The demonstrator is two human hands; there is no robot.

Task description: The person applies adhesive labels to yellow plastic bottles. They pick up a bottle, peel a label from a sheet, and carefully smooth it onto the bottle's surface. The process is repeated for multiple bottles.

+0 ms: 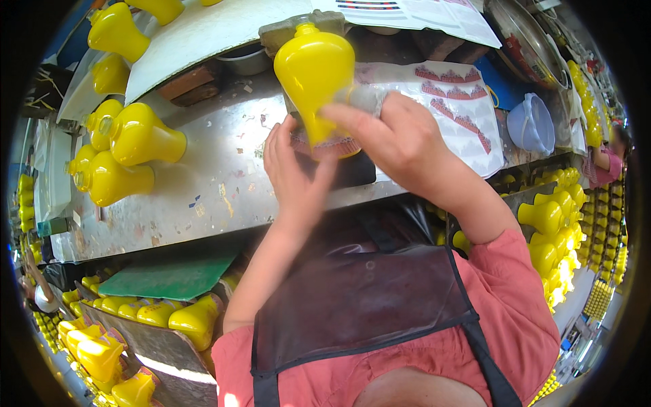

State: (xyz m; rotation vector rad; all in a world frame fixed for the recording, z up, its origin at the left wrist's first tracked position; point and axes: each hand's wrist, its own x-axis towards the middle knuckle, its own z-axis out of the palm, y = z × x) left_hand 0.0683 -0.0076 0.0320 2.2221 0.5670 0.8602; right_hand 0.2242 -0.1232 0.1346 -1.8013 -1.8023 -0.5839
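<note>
Yellow vase (315, 64), left hand (295, 173) at its base — right hand (407, 139), forefinger extended

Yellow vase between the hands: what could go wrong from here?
The patterned band at the foot of the yellow vase might wrinkle or shift, with the left hand right beside it.
The right hand has its index finger against the glossy side, so a hard push could tip the vase.
The vases at left sit close together; a knock might scuff them.

The yellow vase (315, 64) is touched near its base by the left grip (293, 169), higher by the right grip (407, 139).
</note>
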